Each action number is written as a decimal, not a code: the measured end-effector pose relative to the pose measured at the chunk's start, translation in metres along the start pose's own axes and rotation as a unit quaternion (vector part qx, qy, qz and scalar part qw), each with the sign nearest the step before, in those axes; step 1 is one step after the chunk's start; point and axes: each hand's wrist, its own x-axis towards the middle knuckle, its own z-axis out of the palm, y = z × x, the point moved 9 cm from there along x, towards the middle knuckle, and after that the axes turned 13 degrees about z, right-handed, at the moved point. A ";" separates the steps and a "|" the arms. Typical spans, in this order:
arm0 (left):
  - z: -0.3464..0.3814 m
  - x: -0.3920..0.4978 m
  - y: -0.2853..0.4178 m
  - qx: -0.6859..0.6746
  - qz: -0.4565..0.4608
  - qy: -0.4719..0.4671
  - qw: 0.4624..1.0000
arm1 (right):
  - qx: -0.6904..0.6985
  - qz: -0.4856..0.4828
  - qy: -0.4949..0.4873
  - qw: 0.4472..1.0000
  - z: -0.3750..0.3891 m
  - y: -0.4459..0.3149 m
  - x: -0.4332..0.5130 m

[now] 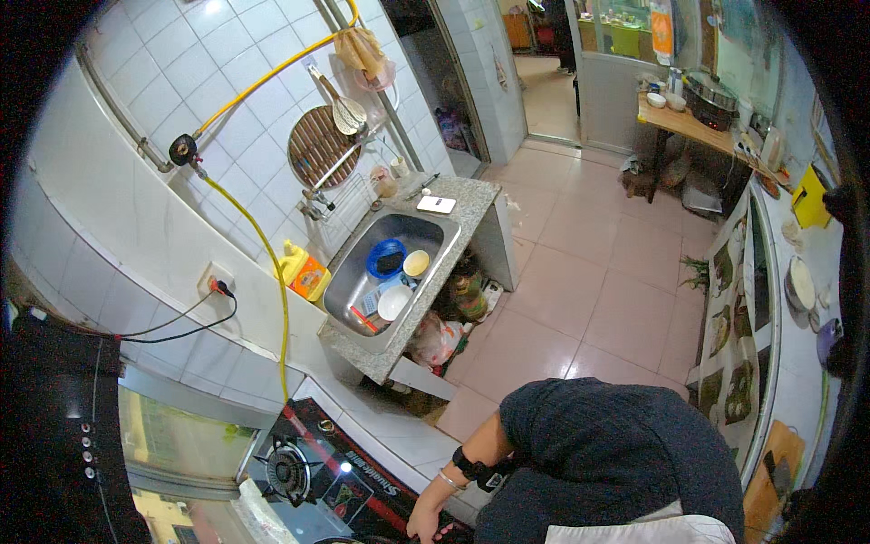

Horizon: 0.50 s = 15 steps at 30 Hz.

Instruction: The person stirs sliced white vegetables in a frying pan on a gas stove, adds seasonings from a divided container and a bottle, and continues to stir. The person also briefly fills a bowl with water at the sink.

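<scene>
At the bottom edge my right hand point(425, 520) reaches down over the front edge of a black glass gas stove point(340, 500). The fingers look bent, but the frame cuts off their lower part, so what they hold cannot be told. A black wristwatch point(469, 465) and a silver bangle point(451, 480) are on that arm. Left of the hand, the dark rim of a round pan or burner point(343, 541) barely shows. A bare gas burner point(288, 469) sits farther left on the stove. My left hand is out of view.
A steel sink point(346, 306) holds a blue basket point(386, 259), bowls and a red-handled tool. A yellow jug point(303, 272) stands beside it. A yellow gas hose point(282, 285) runs to the stove. A range hood point(64, 435) is at left; a side counter point(802, 381) lines the right.
</scene>
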 end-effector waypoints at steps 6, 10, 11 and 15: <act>0.011 0.002 -0.011 -0.022 -0.017 0.000 1.000 | 0.012 0.012 0.004 1.000 0.004 -0.011 -0.017; 0.015 -0.005 -0.028 -0.028 -0.028 0.003 0.999 | 0.019 0.015 0.014 1.000 0.006 -0.012 -0.019; 0.016 -0.007 -0.030 -0.030 -0.032 0.003 0.999 | 0.023 0.014 0.017 0.999 0.006 -0.011 -0.016; 0.018 -0.016 -0.038 -0.045 -0.052 0.009 0.998 | 0.030 0.022 0.015 0.999 0.006 -0.001 0.007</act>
